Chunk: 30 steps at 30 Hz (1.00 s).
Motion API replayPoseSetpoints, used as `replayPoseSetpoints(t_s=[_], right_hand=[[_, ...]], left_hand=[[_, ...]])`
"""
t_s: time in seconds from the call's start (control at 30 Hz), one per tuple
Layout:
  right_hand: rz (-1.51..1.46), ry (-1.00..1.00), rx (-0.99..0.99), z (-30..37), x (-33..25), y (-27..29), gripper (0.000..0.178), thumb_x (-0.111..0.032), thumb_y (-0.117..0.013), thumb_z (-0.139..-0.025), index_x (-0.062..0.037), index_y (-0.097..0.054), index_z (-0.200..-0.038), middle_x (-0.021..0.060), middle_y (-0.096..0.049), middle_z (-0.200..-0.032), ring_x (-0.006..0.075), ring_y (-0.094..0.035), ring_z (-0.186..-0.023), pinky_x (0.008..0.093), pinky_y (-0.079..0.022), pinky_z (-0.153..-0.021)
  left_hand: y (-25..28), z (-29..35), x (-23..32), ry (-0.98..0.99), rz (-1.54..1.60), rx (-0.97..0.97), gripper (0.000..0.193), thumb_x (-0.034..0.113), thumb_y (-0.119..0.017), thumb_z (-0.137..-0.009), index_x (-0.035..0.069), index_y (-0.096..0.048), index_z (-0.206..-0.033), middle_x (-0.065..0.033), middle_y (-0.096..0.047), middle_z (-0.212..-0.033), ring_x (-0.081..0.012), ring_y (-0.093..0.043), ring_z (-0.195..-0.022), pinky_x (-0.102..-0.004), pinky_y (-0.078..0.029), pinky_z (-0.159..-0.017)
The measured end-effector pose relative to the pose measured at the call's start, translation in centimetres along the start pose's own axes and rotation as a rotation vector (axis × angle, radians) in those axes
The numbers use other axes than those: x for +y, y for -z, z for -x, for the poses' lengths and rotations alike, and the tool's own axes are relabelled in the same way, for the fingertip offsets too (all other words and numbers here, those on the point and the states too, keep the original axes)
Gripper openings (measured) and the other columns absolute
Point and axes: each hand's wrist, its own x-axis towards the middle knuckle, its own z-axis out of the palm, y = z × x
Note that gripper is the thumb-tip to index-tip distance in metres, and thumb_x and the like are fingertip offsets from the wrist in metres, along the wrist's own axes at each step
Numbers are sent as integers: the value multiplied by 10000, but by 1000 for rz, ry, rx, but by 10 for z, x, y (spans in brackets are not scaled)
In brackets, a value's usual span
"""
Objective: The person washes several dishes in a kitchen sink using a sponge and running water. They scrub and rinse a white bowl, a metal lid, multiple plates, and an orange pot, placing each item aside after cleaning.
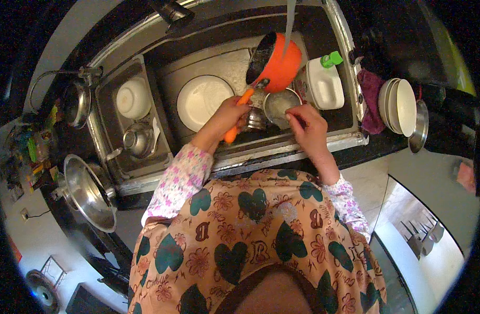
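Observation:
My left hand is wrapped round the orange handle of a saucepan. The pan is orange outside and dark inside, tipped on its side with its mouth facing left. A stream of water falls against its outer wall. My right hand has its fingers pinched together at the near edge of a round metal bowl in the sink; what they hold, if anything, is hidden. Beside my left hand stands a small metal cup-like vessel. A white plate with a dark rim lies left of the pan.
Right of the pan is a white bottle with a green cap. A purple cloth and stacked pale bowls are on the right counter. The left basin holds a white bowl and a metal pot. A wide metal basin stands at left.

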Motion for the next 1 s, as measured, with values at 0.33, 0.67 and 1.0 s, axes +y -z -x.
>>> replayPoseSetpoints(t_s=[0.33,0.67,1.0], right_hand=[[-5,-109,121,8,11,17,84,-54,-623,-801,-18,-633,-875,70,-603,-786,134,-560,-649,234,-442,-594],[-400,-483,28,15,26,-3,131,-116,-612,-819,-40,-640,-922,50,-610,-733,116,-562,-596,249,-444,-535],[-753,-496,-167,-27,-27,-10,258,-217,-533,-899,-20,-591,-1055,49,-631,-847,88,-574,-689,221,-464,-606]], left_hand=[[12,65,-13,-107,-434,94,440,111,-541,-808,77,-453,-1238,-14,-535,-647,-105,-468,-467,-246,-377,-421],[-1,72,5,-716,-1367,524,368,234,-617,-797,86,-532,-1123,-153,-623,-744,-329,-610,-614,-412,-490,-544],[32,73,58,-1116,-2072,556,307,149,-535,-768,172,-554,-1074,-5,-492,-651,-153,-557,-562,-276,-444,-459]])
